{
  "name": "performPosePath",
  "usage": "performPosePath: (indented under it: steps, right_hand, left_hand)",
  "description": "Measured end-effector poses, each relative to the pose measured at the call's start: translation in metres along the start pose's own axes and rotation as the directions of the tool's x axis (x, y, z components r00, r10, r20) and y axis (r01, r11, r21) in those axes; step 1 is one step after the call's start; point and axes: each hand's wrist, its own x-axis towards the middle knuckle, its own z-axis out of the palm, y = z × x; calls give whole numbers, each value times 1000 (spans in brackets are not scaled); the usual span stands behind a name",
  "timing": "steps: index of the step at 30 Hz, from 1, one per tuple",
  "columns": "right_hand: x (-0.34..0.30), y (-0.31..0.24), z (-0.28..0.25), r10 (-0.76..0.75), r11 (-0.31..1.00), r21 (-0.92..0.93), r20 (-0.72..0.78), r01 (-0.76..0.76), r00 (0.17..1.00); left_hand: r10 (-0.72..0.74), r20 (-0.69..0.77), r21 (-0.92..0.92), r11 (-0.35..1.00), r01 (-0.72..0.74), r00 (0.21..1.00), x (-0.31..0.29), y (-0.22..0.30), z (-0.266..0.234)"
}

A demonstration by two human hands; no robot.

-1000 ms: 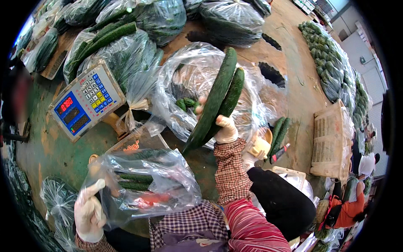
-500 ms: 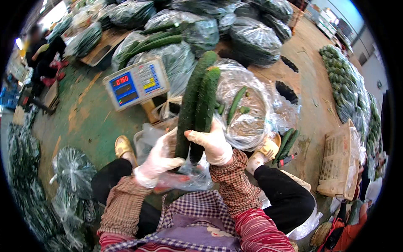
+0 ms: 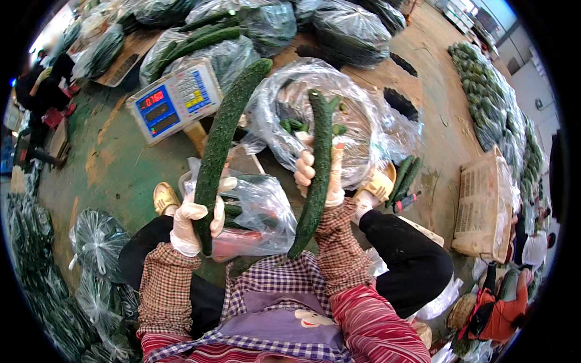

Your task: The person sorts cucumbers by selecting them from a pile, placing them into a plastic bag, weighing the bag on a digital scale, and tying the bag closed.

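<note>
My left hand (image 3: 192, 227), in a white glove, is closed round the lower end of a long dark green cucumber (image 3: 223, 139) that tilts up and to the right. A second, slightly curved cucumber (image 3: 319, 151) is gripped near its middle by my gloved right hand (image 3: 330, 175). Between and below my hands lies a clear plastic bag (image 3: 266, 212) with cucumbers partly showing inside. Behind my right hand sits a round, plastic-lined container (image 3: 363, 130) with small cucumber pieces (image 3: 293, 125) in it.
A digital scale (image 3: 175, 103) stands ahead on the left. Bagged cucumbers (image 3: 351, 36) are heaped at the far side. Two loose cucumbers (image 3: 402, 180) and a red-and-black handled tool (image 3: 407, 201) lie by my right foot. A beige crate (image 3: 482, 209) stands at right; people are farther off.
The two cucumbers, earlier held side by side, are now apart, one in each hand. My left hand has moved left and my right hand right and farther away. The view has shifted slightly.
</note>
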Motion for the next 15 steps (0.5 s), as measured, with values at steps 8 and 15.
performPosePath:
  steps: [8,15]
  right_hand:
    - [-2,-3,-18,51,993,96,181,-70,982]
    - [-1,-4,-25,-7,997,76,273,-15,962]
  left_hand:
    - [-76,-10,62,995,77,997,11,-8,-2]
    - [-100,-41,99,990,103,994,14,-9,7]
